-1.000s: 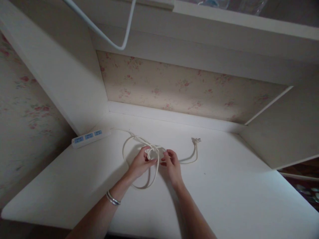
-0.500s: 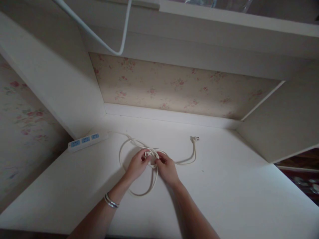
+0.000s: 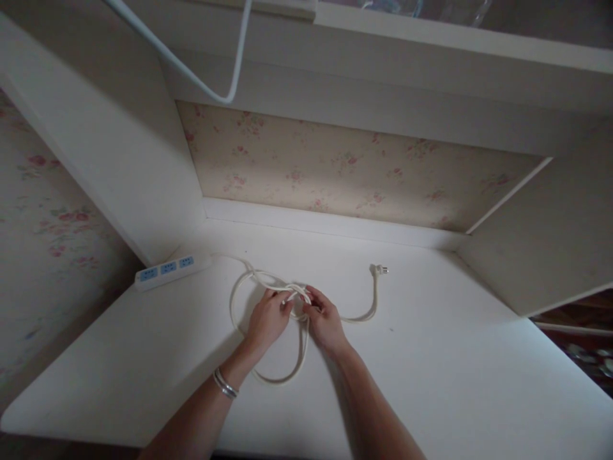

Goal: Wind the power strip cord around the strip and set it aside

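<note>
A tangled white power cord (image 3: 295,375) lies in loops on the table. Its knotted middle is between my two hands. My left hand (image 3: 269,317), with silver bangles on the wrist, closes its fingers on the left side of the knot. On the other side, my right hand (image 3: 325,321) pinches the cord with thumb and fingers; part of the grip is hidden. At the left, the cord joins a white power strip (image 3: 173,271) with blue sockets. The plug (image 3: 380,269) at the other end rests on the table to the right.
The white tabletop (image 3: 431,370) is bordered by side panels and a back wall with floral wallpaper (image 3: 316,163). Overhead, a white bent tube (image 3: 191,76) hangs at upper left, and a shelf (image 3: 431,45) holds clear items.
My left hand has shifted slightly at the knot, its fingers now lower under the strands. The cord's plug end has moved a little to the right, and the view has shifted slightly.
</note>
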Tool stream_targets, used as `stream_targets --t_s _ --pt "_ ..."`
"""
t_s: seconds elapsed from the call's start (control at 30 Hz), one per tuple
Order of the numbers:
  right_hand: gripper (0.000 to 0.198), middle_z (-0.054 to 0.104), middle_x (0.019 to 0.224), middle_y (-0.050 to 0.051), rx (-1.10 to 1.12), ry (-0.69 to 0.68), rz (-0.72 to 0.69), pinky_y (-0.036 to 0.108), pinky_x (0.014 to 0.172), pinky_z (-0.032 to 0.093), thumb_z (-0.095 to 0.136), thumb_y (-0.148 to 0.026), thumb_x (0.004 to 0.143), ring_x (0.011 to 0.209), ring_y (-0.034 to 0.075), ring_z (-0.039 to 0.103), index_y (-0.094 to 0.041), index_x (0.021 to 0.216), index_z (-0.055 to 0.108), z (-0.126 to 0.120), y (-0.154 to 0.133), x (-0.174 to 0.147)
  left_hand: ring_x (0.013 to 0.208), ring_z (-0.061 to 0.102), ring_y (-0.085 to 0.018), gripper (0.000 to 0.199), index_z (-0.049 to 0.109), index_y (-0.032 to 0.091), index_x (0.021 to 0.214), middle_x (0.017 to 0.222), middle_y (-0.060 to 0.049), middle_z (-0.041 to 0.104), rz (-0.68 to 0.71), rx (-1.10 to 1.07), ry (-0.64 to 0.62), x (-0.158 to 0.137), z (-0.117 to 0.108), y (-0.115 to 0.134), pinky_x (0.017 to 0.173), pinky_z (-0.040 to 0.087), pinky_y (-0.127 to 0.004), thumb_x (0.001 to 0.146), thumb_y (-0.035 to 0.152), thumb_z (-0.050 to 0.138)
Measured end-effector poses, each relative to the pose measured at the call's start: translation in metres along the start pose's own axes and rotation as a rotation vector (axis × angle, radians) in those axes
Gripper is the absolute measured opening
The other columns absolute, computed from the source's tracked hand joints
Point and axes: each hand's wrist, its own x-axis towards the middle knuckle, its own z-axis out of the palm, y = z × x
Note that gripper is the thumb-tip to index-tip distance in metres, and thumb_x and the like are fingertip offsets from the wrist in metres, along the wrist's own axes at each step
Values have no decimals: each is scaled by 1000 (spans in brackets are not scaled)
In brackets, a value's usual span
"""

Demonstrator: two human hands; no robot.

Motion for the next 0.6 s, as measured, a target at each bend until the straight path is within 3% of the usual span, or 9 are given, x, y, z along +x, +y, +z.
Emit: stream_targets --t_s 0.23,0.47,0.6 --pt "25 62 81 -1 167 73 -21 26 62 48 64 -34 79 66 12 58 -21 98 53 3 4 2 76 59 -19 16 70 19 90 82 -5 66 42 -252 -47 5 10 -7 72 43 -29 78 25 61" --pt "35 62 82 -1 247 148 36 28 60 53 67 -39 77 67 13 59 -23 103 49 4 5 4 64 50 -15 11 67 17 70 65 0 58 8 -392 -128 9 5 -2 60 36 -24 72 28 64" --pt "34 64 79 0 212 195 40 28 59 52 67 -39 77 64 13 58 -22 101 50 5 8 5 60 45 -13 15 67 17 72 64 2 53 8 -445 -199 9 -1 -3 57 32 -23 71 31 66"
